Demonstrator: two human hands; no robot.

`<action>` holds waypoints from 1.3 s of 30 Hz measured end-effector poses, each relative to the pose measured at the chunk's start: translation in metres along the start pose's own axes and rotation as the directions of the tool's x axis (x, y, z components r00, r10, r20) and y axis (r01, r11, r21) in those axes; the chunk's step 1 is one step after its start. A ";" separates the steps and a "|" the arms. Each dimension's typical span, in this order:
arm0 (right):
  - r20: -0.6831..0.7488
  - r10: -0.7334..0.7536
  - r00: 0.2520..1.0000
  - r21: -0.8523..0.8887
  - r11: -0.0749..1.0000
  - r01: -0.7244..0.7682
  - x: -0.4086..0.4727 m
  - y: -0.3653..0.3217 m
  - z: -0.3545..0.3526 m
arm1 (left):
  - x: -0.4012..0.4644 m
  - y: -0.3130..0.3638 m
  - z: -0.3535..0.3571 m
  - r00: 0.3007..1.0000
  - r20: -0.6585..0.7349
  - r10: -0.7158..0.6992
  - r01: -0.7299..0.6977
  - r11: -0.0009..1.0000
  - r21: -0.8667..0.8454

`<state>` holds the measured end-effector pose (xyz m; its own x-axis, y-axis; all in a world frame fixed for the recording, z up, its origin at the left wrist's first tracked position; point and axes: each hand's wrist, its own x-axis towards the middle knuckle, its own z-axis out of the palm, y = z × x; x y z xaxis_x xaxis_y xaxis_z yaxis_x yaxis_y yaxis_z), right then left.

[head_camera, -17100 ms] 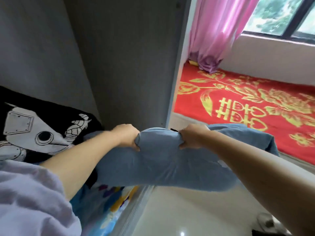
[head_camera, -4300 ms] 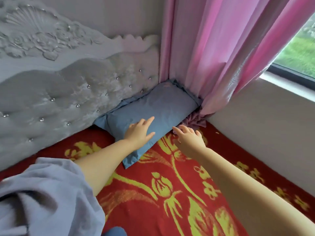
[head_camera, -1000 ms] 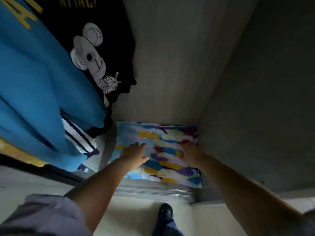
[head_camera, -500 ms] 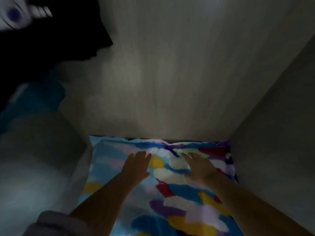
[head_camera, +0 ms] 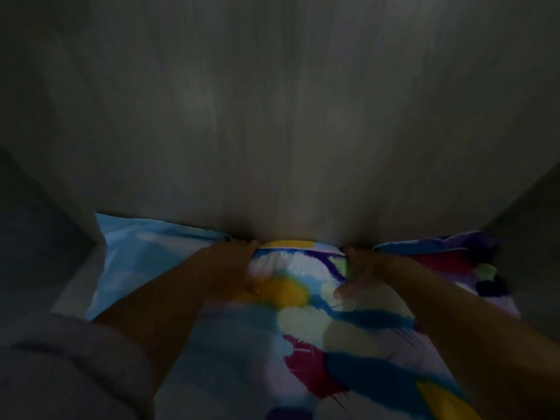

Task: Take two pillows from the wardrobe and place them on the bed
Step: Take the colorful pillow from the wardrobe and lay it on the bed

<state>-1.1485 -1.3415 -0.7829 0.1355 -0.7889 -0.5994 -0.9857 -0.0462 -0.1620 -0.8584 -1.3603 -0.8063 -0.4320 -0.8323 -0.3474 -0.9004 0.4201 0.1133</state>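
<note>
A dim wardrobe interior is seen: a grey wood-grain back panel (head_camera: 272, 116) is flanked by 2 darker side panels (head_camera: 527, 231).

No legible text, label or number anywhere.

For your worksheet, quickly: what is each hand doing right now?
Left hand: grips the far edge of the colourful pillow.
Right hand: grips the same edge.

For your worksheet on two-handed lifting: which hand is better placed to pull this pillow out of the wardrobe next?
Neither clearly; probably both together. The left hand and right hand each grip the pillow at its far edge against the wardrobe's back wall, one on each side of its middle, so an even pull looks best.
</note>
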 end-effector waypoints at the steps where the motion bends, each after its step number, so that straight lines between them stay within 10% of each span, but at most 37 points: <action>1: 0.013 0.017 1.000 0.001 1.000 -0.017 0.003 -0.001 0.000 | 0.003 0.000 0.000 1.000 0.029 0.003 -0.002 1.000 -0.016; 13: -0.200 -0.078 0.977 -0.391 0.920 -0.007 -0.125 -0.044 -0.014 | -0.106 0.063 -0.047 0.996 -0.086 -0.020 0.048 0.939 0.339; 22: -0.209 0.000 0.978 -0.227 0.973 -0.049 -0.330 -0.094 -0.104 | -0.256 0.110 -0.221 1.000 0.015 0.003 -0.007 0.954 0.301; 26: -0.259 0.093 0.961 -0.130 0.983 -0.130 -0.409 -0.111 -0.156 | -0.291 0.124 -0.315 0.945 -0.224 0.239 -0.125 0.895 0.429; 39: -0.334 0.480 0.811 0.231 0.876 -0.424 -0.664 -0.148 -0.199 | -0.387 0.229 -0.481 0.844 0.000 0.537 -0.459 0.721 0.520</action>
<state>-1.1128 -0.9330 -0.2053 -0.3971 -0.8668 -0.3017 -0.8976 0.4353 -0.0691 -0.9229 -1.1164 -0.1978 -0.8477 -0.4767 -0.2326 -0.4240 0.8725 -0.2429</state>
